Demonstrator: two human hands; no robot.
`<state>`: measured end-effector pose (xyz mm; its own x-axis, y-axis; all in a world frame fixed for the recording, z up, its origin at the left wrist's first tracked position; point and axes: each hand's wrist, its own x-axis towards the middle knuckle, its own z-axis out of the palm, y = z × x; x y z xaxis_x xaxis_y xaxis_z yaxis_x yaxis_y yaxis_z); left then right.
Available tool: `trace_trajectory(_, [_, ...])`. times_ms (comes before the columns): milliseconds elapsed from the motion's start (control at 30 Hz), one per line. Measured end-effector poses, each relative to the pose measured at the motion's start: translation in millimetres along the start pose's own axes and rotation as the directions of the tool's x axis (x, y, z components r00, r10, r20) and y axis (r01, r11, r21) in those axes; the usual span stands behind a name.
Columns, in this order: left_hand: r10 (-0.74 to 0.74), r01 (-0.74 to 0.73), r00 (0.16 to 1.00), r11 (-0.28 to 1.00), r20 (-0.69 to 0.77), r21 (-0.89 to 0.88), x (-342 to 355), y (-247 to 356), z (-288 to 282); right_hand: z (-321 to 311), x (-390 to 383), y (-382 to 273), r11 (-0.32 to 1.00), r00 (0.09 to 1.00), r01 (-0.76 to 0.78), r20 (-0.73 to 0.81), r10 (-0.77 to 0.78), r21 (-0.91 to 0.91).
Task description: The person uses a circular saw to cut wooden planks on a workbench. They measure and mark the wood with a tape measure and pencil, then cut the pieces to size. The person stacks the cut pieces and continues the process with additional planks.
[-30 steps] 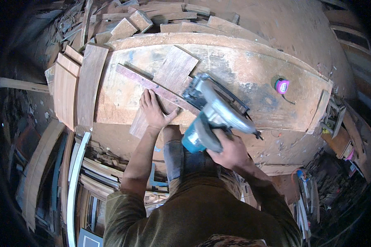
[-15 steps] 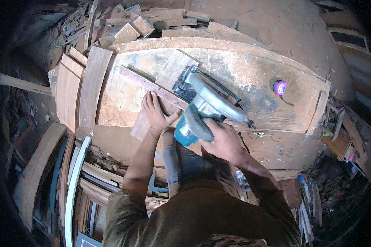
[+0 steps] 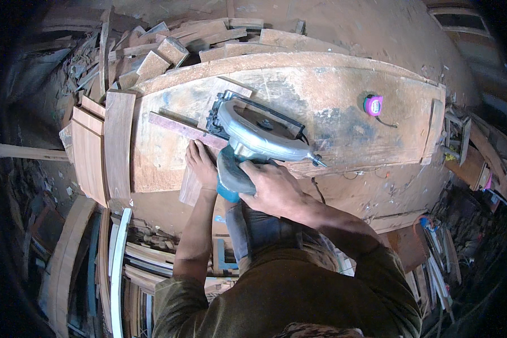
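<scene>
My right hand [image 3: 273, 188] is closed around the rear handle of a circular saw [image 3: 254, 137] with a silver guard and a teal motor housing. The saw's base rests across a short wooden board [image 3: 190, 187], which lies slantwise on the bench; its blade is hidden from above. A reddish straight strip [image 3: 174, 127] crosses that board, its right end running under or beside the saw. With fingers stretched and fairly flat, my left hand [image 3: 201, 163] presses on the board and touches the strip's near edge. The saw covers my left thumb.
The low workbench [image 3: 332, 84] has a dusty, stained top. A purple tape measure [image 3: 373, 105] sits on its right part. Planks [image 3: 118, 141] lie along the left end, with offcuts [image 3: 163, 59] piled beyond the far edge. Long timber pieces [image 3: 118, 270] crowd the floor at lower left.
The saw and my right hand have moved left along the strip, over the board. My left hand stays by the strip, its thumb now covered. The whole view has shifted slightly.
</scene>
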<state>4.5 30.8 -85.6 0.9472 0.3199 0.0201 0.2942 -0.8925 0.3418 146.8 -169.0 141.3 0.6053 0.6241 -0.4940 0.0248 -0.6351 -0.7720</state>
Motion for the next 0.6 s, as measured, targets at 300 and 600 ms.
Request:
trace_trajectory(300, [0.050,-0.047,0.998,0.997,-0.044,0.063,-0.3,-0.1,3.0,-1.3,16.1,-5.8,1.000,0.996,0.002,0.090,-0.005,0.027])
trace_trajectory(600, [-0.016,0.020,0.999,0.996,-0.039,0.089,-3.0,1.8,7.2,-0.2,25.5,-12.0,1.000,0.995,0.011,0.103,-0.012,0.005])
